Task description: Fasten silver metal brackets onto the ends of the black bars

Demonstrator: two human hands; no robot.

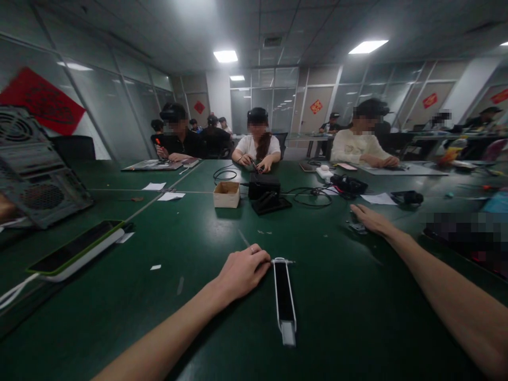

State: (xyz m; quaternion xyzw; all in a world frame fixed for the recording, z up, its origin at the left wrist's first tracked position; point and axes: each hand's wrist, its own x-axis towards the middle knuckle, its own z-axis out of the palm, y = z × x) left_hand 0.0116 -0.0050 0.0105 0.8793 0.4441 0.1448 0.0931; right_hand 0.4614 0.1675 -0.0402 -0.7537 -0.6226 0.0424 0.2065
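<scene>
A long, narrow object with a white frame and a black middle (284, 291) lies lengthwise on the green table in front of me. At its far end a thin rod runs crosswise. My left hand (244, 272), with a ring on one finger, rests on the table with its fingers curled together at the rod's left end. My right hand (372, 221) reaches out farther to the right, fingers stretched low over the tabletop. Small grey parts (357, 227) lie right beside and under its fingers; their kind is too blurred to tell.
An open cardboard box (226, 196) stands ahead, beside a black case (265, 191) and coiled cables (313, 197). At left are a green-edged phone (77, 246) on a white block and a computer tower (37, 174). Several people sit across the table.
</scene>
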